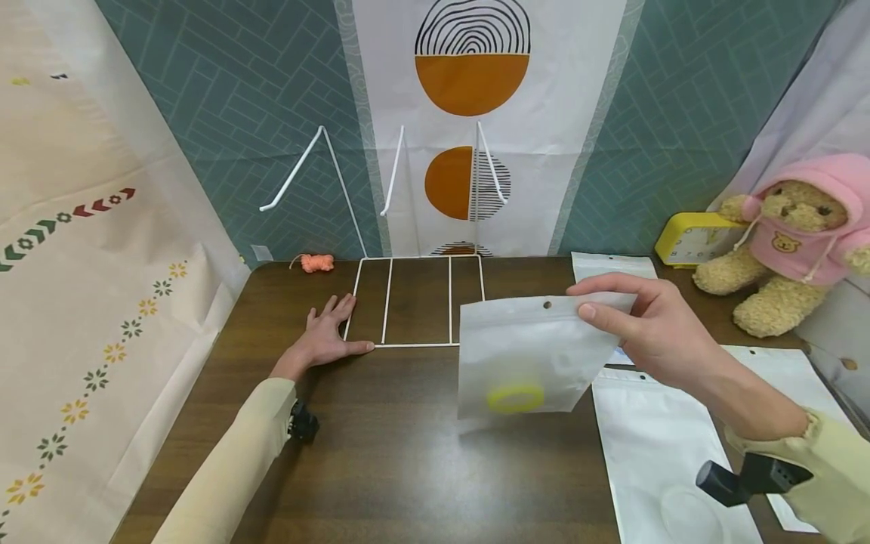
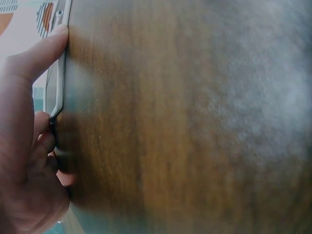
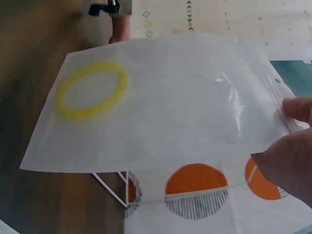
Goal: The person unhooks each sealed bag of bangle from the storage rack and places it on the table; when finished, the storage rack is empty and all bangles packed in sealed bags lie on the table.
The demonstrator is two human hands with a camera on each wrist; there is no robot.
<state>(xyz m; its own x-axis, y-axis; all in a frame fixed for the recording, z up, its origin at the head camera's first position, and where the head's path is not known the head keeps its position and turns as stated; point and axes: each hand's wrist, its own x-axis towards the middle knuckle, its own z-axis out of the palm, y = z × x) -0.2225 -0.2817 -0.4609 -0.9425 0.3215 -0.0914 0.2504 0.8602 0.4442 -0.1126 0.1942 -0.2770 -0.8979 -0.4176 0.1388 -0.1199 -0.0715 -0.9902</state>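
My right hand [image 1: 655,325] pinches the top edge of a white translucent zip bag [image 1: 530,336] between thumb and fingers, near one corner. The bag hangs tilted over the table, and a yellow ring [image 3: 90,111] shows through its lower end. My left hand [image 1: 325,338] rests at the front left corner of a white wire rack [image 1: 417,346]. Its fingers are spread along the side wire and its thumb lies at the front wire, as the left wrist view also shows. Three hooked prongs [image 1: 292,172] stick out from the rack's uprights.
More white bags [image 1: 662,438] lie on the right of the brown table [image 1: 408,453], partly under my right arm. A bundle of orange cord [image 1: 316,263] is at the back left. At the back right are a yellow clock [image 1: 693,240] and a teddy bear [image 1: 795,242] in a pink hoodie.
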